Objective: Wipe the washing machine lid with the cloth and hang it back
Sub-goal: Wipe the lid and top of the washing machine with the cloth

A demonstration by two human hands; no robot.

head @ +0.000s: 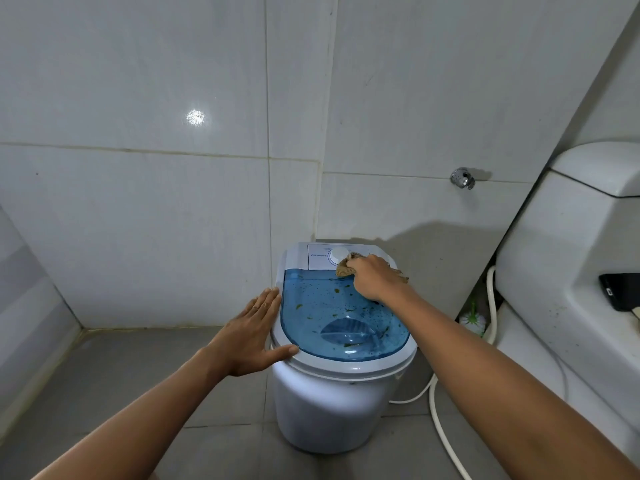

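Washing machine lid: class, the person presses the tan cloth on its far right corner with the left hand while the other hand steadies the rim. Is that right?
Not quite. The head view shows the right hand pressing the tan cloth on the far right corner of the washing machine lid; the left hand, open and flat, steadies the rim. The rest stands.

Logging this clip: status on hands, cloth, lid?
Right hand grip on cloth, lid's far edge. Left hand flat, bracing rim. Lid speckled; nothing blocking.
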